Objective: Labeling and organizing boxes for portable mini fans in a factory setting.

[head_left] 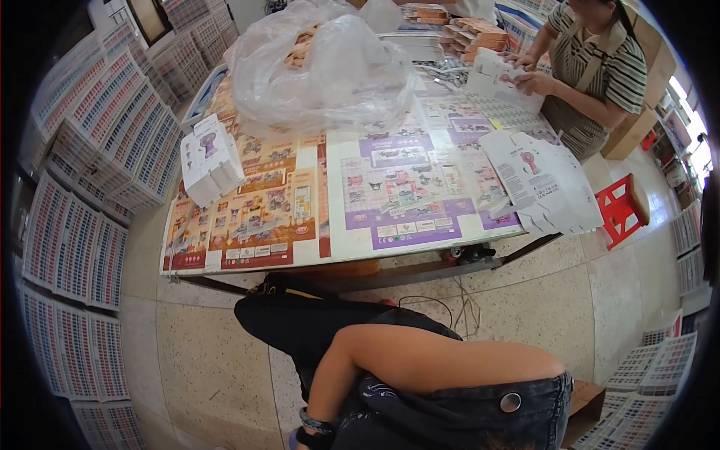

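Nearest, saw a bare bent limb [420, 360] lying across dark denim shorts [465, 416] at the lower edge, with a bead band [315, 424] round its thin end. Could not tell whether that end was a hand, nor how far open it was or what it held, being cut off by the edge. Found no other hand of the wearer in view. Just beyond, noted a black cloth heap [292, 315] on the speckled floor [210, 352], close under the bench [420, 271]. On the near part of the bench, saw orange printed sheets [255, 210] lying flat at the left and a purple printed sheet [405, 187] beside them at the right. Noted a stack of white folded cartons [210, 157] standing on the orange sheets, and flat white carton blanks [544, 184] overhanging the bench's right corner. Spotted a red stool [622, 210] on the floor just right of that corner. Farther back, saw a big clear plastic bag [322, 71] heaped on the bench. At the far right, noted a co-worker [600, 67] in a striped top, with both of the co-worker's hands [525, 79] on a white carton [487, 75] over the bench. Along the left, saw stacks of printed sheets [105, 127] piled high from the floor.
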Available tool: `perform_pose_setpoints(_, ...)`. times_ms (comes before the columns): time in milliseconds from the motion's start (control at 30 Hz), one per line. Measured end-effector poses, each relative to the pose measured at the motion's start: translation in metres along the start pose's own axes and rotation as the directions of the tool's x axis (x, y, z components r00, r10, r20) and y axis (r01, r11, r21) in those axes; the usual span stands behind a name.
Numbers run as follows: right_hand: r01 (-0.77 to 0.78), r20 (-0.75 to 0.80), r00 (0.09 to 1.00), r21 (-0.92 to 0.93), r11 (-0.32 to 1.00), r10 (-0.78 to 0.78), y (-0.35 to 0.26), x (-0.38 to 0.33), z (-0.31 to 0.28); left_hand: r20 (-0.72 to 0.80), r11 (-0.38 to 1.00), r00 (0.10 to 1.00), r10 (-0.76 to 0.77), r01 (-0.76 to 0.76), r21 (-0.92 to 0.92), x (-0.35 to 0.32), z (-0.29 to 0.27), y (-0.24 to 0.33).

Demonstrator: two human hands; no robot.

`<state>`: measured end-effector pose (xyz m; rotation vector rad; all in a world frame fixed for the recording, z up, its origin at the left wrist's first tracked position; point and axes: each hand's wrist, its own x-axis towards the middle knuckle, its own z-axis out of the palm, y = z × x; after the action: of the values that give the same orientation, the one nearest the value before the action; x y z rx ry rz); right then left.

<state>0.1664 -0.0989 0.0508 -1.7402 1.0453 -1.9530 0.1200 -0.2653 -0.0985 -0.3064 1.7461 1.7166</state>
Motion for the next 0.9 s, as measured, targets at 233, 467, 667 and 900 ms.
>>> perform_pose_setpoints(233, -0.067, -0.013, 0.998, 0.010, 0.998, 0.067, 0.010, 0.003, 0.011, -0.140, 0.982, 0.983, 0.121, -0.139, -0.129, 0.084, -0.032, -0.042)
perform_pose_setpoints(467, -0.392, 0.048, 0.914, 0.354, 0.849, 0.402, 0.017, -0.030, 0.010, -0.484, 0.883, 0.845, 0.227, -0.388, -0.264, 0.058, -0.081, -0.077)
perform_pose_setpoints(667, -0.483, -0.315, 0.866, -0.329, 0.811, 0.388, -0.033, -0.084, -0.042, -0.522, 0.802, 0.787, 0.329, -0.525, -0.285, 0.114, -0.086, -0.060)
perform_pose_setpoints(900, -0.779, -0.649, 0.580, -0.618, 0.103, 0.492, -0.073, -0.163, -0.069, -0.329, 0.743, 0.675, 0.661, -0.649, 0.161, 0.064, 0.062, 0.005)
